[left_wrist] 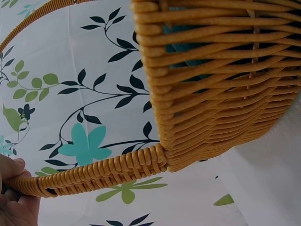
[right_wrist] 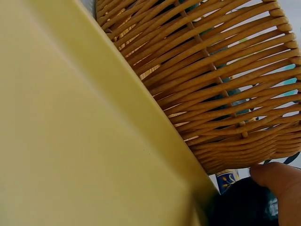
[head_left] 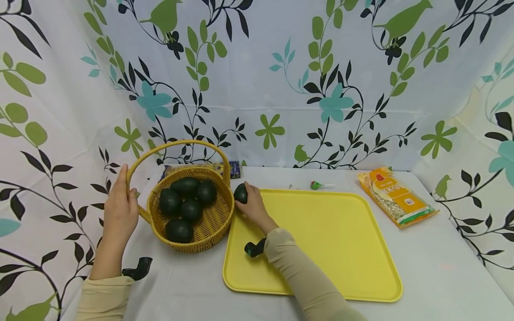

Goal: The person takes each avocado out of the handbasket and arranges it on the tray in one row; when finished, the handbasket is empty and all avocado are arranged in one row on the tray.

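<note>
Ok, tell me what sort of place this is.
Probably a makeshift tabletop booth rather than a working kitchen: patterned cloth hangs behind and on both sides of a white table, where a yellow tray and a basket sit side by side.

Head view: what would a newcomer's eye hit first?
Probably the yellow tray on the white table. Left of it, the wicker basket with five dark fruits, its handle gripped by the left hand. The right hand holds a sixth fruit at the tray's far-left corner.
</note>
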{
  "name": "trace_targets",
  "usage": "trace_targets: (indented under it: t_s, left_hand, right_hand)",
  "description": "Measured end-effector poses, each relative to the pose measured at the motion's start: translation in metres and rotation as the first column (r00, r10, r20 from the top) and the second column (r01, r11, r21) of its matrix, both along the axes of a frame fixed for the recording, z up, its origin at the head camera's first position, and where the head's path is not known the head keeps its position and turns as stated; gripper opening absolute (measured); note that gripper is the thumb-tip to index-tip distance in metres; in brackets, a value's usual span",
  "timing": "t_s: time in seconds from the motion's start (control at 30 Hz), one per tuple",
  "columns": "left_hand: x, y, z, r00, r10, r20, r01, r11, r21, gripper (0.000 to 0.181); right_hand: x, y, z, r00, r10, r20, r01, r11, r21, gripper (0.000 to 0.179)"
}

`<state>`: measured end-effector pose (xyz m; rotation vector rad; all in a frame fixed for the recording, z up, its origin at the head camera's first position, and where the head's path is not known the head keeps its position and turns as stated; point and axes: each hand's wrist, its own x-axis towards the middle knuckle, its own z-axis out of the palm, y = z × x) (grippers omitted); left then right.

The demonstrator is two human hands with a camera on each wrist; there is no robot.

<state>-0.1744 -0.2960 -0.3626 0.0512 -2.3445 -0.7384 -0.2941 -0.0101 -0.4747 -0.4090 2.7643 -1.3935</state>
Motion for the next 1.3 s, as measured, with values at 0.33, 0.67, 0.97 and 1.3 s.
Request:
trace_targets:
  t_s: [0.33,0.67,0.97,1.3]
  left_hand:
    - [-0.002,0.001,0.001,1.000,-0.008,0.009,0.008,1.000,0.000,0.064]
    - [-0.002,0.000,-0.001,1.000,-0.006,0.009,0.006,1.000,-0.012,0.063]
    - [0.001,0.000,-0.002,1.000,0.003,0.012,-0.003,1.000,-0.012,0.063]
    - [0.001,0.001,-0.002,1.000,0.017,0.017,-0.016,1.000,-0.019,0.065]
  right_hand:
    - [0.002,0.007,0.008,1.000,0.020,-0.010,-0.020,1.000,-0.022,0.076]
    - [0.010,0.018,0.034,0.994,0.017,-0.107,-0.026,0.996,-0.081,0.071]
    - [0.038,0.013,0.088,0.947,0.004,-0.322,-0.057,0.986,-0.156,0.066]
    - [0.074,-0.006,0.126,0.856,0.124,-0.503,-0.229,0.962,-0.152,0.068]
